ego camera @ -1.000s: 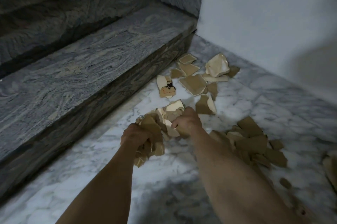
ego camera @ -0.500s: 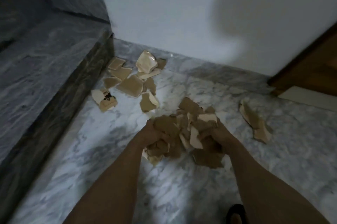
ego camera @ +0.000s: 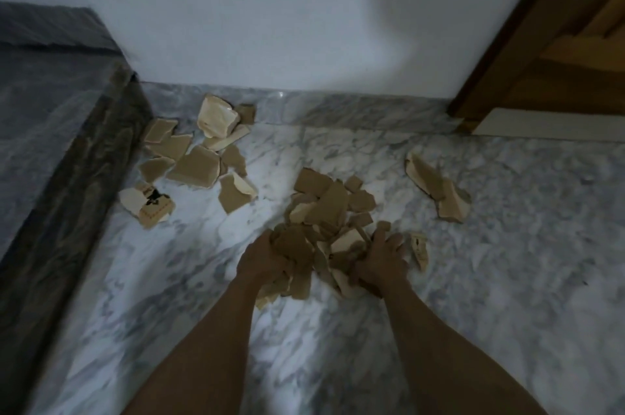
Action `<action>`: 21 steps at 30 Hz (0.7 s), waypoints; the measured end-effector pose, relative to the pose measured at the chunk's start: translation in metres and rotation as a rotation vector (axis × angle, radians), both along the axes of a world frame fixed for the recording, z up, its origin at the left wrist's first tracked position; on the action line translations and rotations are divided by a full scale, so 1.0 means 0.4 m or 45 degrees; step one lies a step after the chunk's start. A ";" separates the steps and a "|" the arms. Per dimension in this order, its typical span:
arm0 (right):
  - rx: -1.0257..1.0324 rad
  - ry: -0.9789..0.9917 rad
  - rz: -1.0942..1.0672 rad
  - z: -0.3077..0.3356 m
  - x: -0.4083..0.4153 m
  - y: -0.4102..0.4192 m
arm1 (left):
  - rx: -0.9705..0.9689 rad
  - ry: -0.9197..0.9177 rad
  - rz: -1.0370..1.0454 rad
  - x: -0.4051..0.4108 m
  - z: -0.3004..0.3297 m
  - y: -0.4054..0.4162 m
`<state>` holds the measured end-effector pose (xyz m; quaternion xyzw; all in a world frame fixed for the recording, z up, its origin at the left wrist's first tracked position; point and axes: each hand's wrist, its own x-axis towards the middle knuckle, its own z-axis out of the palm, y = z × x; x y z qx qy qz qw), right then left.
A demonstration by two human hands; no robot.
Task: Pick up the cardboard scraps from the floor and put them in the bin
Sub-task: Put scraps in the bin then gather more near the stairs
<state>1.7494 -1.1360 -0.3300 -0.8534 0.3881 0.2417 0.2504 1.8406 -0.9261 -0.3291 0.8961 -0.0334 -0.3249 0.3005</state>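
Cardboard scraps (ego camera: 318, 211) bunched between left hand (ego camera: 262, 259) and right hand (ego camera: 380, 262) — each grip curled round them (fingertips buried).

Home interior, looks like a hallway or landing at a stair foot. White-grey veined marble floor (ego camera: 507, 279) with matching marble skirting (ego camera: 355, 107), dark grey granite step (ego camera: 50, 130) at left, plain white plastered wall (ego camera: 287, 15), brown wooden door frame (ego camera: 507, 29) at right. Dim indoor lighting.
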 end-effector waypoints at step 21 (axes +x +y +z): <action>1.142 -0.596 -0.749 0.553 -0.042 -0.168 | -0.652 0.551 0.512 -0.026 0.550 -0.163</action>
